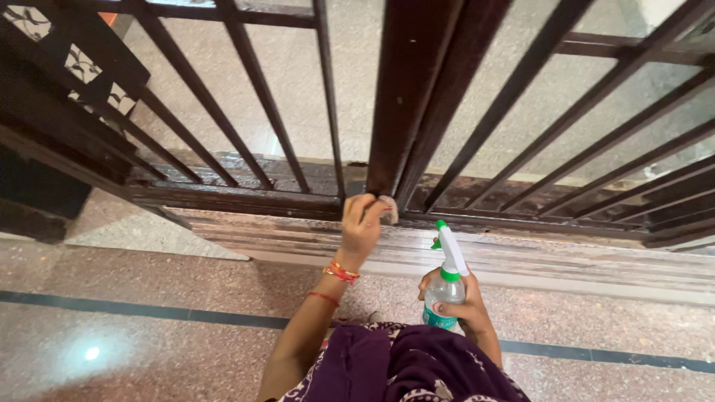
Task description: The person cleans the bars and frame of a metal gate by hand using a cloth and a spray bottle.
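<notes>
**Cloth at the gate post, spray bottle held low**

You had your left hand (363, 221) raised to the foot of the dark brown gate post (406, 97), fingers pinched together on a small, pale, crumpled cloth (388, 208). The cloth was pressed against the lower end of the post, just above the bottom rail (246, 199) of the metal gate. Only a little of the cloth showed past your fingertips; it looked greyish-beige and bunched up. Orange and red bangles (341, 272) sat on that wrist.

Your right hand (458, 301) was lower and nearer your body, wrapped around a clear plastic spray bottle (445, 294). The bottle stood roughly upright, with a white trigger head, a green collar and a green nozzle tip pointing toward the gate. Its body was see-through with a teal label low down; you could not tell how much liquid was inside. The two hands were well apart.

The gate's slanted bars stood over a worn stone threshold (521, 257). Beneath you lay a speckled floor (149, 327) crossed by a dark stripe, and your purple patterned garment (402, 368) filled the lower edge.
</notes>
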